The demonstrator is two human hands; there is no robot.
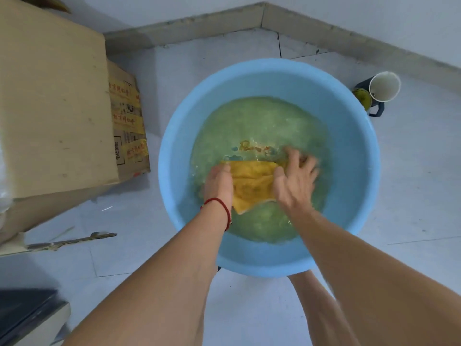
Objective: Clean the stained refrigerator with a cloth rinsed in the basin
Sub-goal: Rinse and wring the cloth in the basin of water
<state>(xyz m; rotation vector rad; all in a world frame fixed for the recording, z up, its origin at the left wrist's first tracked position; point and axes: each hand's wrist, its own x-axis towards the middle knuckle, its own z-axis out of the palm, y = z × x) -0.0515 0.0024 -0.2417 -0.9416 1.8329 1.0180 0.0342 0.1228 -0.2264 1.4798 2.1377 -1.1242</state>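
A round blue basin [354,126] stands on the floor, holding greenish water. A yellow cloth [252,183] lies in the water near the front of the basin. My left hand [218,182], with a red string on its wrist, grips the cloth's left edge. My right hand [295,178] grips the cloth's right side with its fingers curled into the water. The fingertips of both hands are hidden under the cloth and the water. No refrigerator is clearly in view.
A large cardboard box [50,108] with yellow tape stands at the left on the white tiled floor. A white cup [384,86] on a dark holder sits right of the basin. A wall corner is behind. A dark object [22,313] sits at the bottom left.
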